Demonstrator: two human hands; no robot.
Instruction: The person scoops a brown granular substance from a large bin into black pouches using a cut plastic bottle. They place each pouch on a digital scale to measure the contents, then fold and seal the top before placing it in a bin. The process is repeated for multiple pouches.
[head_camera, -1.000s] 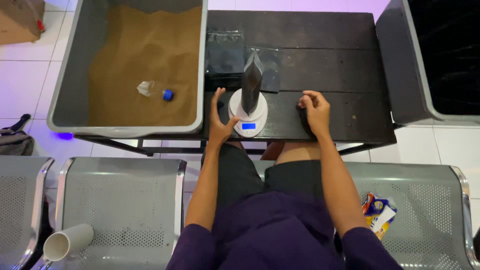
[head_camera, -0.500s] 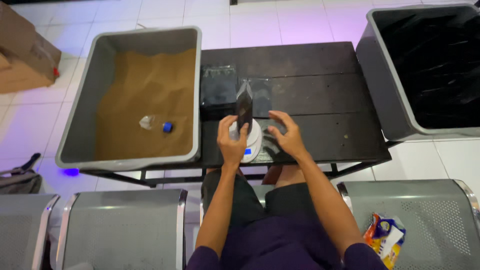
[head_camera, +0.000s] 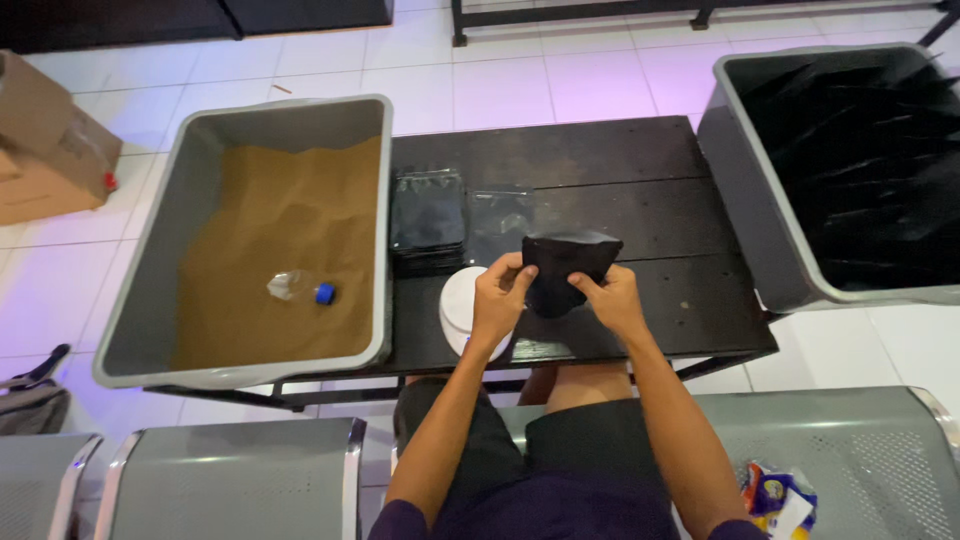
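A black pouch (head_camera: 565, 265) is held up over the dark wooden table (head_camera: 600, 160) by both hands. My left hand (head_camera: 497, 300) pinches its left edge and my right hand (head_camera: 608, 298) pinches its right edge. Under my left hand sits a round white scale (head_camera: 460, 305), partly hidden. A stack of black pouches (head_camera: 428, 215) lies just behind the scale, with a clear flat bag (head_camera: 498, 215) beside it.
A grey tub (head_camera: 160, 290) of brown powder stands at the left, with a cut plastic bottle scoop (head_camera: 298, 289) lying in it. Another grey tub (head_camera: 740, 210) at the right holds black pouches. Cardboard boxes (head_camera: 45, 150) sit far left. Metal bench seats (head_camera: 240, 480) run along the bottom.
The pouch stood on the scale, steadied by my left hand, right hand resting on the table. Both hands have now lifted it off the scale and hold it to the right.
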